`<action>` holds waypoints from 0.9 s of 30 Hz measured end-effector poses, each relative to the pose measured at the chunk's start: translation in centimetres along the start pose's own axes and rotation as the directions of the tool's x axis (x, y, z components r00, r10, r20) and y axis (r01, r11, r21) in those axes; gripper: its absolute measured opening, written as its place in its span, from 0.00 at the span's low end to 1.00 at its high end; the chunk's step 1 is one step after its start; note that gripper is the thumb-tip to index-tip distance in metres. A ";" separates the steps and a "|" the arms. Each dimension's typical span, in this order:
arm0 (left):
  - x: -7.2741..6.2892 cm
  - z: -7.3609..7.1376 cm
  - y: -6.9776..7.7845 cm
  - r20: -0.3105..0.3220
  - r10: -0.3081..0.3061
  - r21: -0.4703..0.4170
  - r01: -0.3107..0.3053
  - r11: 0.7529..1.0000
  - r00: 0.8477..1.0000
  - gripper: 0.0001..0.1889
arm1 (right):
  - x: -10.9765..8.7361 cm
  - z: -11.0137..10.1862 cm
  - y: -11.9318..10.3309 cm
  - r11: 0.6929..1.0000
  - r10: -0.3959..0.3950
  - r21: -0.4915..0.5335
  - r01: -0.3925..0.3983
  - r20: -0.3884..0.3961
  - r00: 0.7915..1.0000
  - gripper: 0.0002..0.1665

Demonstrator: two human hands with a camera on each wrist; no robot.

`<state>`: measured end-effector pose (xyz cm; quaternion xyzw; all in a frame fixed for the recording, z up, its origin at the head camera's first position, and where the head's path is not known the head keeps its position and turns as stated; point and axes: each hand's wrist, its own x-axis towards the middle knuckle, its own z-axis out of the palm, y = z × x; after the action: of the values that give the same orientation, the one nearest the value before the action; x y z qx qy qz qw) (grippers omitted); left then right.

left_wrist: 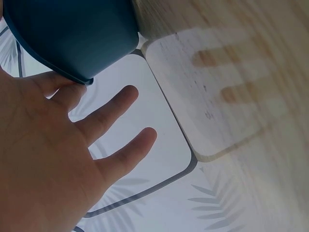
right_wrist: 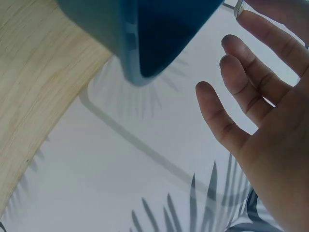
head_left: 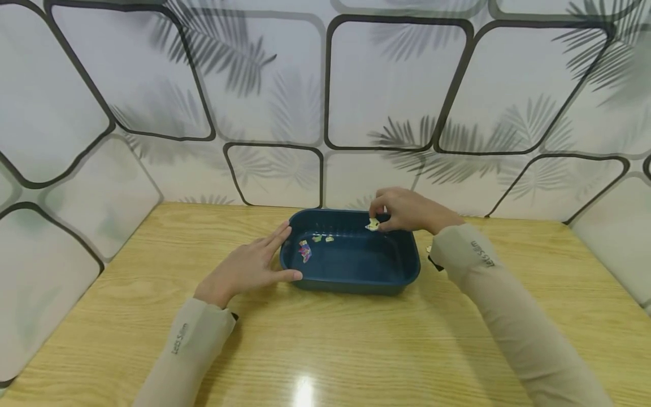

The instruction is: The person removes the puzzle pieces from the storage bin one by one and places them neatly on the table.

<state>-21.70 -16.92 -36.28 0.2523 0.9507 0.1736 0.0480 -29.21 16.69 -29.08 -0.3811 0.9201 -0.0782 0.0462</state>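
The right hand pinches a small pale piece above the basin, toward its far right corner. The left hand, fingers extended, touches the rim at its left edge. Work appears partway: a multicoloured piece and two tiny pale pieces lie inside, leftward; what is left cannot be confirmed. Wood-grain table, basin near its far edge; leaf-patterned wall behind.
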 end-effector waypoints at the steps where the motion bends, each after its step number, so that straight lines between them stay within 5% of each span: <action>1: 0.0 0.0 0.0 0.002 -0.002 0.001 0.002 1.000 1.000 0.53 | -0.1 -0.1 0.1 1.000 0.002 -0.003 -0.002 -0.002 1.000 0.10; 27: -0.1 0.0 0.0 0.000 0.002 -0.015 -0.002 1.000 1.000 0.54 | -4.3 -1.1 2.7 0.999 0.037 0.003 -0.037 -0.036 0.999 0.11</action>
<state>-21.59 -16.99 -36.24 0.2530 0.9491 0.1810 0.0498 -28.26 21.73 -28.34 -0.3625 0.9275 -0.0851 0.0315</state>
